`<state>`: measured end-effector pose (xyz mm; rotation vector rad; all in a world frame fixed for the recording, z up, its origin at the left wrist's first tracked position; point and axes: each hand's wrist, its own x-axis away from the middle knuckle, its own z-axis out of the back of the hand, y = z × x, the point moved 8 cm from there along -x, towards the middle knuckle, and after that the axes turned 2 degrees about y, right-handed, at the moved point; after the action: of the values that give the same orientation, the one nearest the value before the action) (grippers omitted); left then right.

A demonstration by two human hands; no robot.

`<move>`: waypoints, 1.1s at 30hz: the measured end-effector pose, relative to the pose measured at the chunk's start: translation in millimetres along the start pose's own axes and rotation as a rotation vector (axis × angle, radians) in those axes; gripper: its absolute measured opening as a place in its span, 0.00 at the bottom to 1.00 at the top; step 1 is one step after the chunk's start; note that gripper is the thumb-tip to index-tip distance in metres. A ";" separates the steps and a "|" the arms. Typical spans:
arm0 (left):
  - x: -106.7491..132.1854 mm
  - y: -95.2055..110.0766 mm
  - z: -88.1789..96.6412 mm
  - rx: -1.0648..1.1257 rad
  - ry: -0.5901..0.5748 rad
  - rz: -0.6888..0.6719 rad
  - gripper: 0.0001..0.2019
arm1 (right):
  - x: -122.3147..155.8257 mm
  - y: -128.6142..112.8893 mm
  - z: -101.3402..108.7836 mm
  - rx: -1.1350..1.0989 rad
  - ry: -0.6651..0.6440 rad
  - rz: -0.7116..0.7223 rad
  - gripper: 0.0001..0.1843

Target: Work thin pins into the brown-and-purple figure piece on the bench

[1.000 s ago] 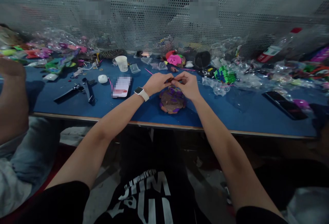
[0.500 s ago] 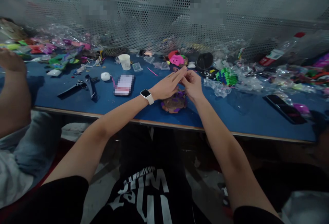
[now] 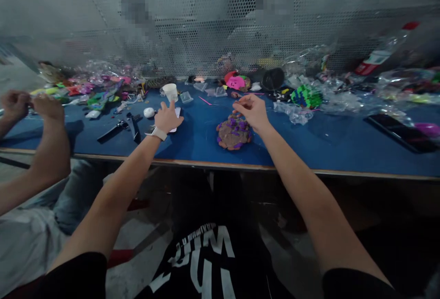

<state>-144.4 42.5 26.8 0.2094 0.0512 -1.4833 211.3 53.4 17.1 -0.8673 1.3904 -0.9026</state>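
A lumpy brown clay piece with purple and orange bits [image 3: 234, 133] lies on the blue table [image 3: 202, 138] in front of me. Just above its upper right edge is my right hand [image 3: 253, 112], thumb and fingers pinched together; whatever is between the tips is too small to make out. Off to the left, my left hand [image 3: 167, 116] reaches over a phone [image 3: 178, 120], fingers spread and holding nothing. Its fingertips are near a white paper cup [image 3: 170, 92], and I cannot tell whether they touch it. A small white rounded case [image 3: 149, 112] sits beside that hand.
Dark straps [image 3: 122, 129] lie at left, near a co-worker's hands [image 3: 44, 104]. Along the perforated metal wall [image 3: 206, 29] stand coloured clay, plastic wrap and a pink clay piece [image 3: 235, 82]. At right are a green-blue clay piece [image 3: 307, 96], a black phone [image 3: 400, 132] and a red-capped bottle [image 3: 381, 56].
My left hand has left the clay piece and moved left over the phone, its fingers spreading. My right hand stays near the clay, still pinched. The view has shifted slightly.
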 end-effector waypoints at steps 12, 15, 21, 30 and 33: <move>-4.6 52.5 1.8 0.071 0.183 -0.220 0.39 | 8.0 -12.1 -9.2 0.201 -0.075 0.115 0.29; 16.3 125.5 10.6 0.227 0.221 -0.645 0.33 | 8.0 -7.6 -12.0 0.158 -0.092 0.091 0.32; 31.6 204.4 6.2 0.331 0.137 -1.044 0.14 | 6.9 7.0 -8.9 0.086 -0.132 -0.035 0.39; 12.9 182.2 -7.0 0.488 0.207 -0.942 0.20 | 6.6 2.9 -11.1 0.052 -0.104 -0.008 0.39; 9.8 178.6 -2.1 0.516 0.260 -0.898 0.24 | -2.3 3.5 -2.1 0.084 -0.069 0.053 0.39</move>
<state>33.7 46.2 42.4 0.8841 -0.0375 -2.3379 209.2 57.0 14.8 -0.7869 1.3012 -0.8764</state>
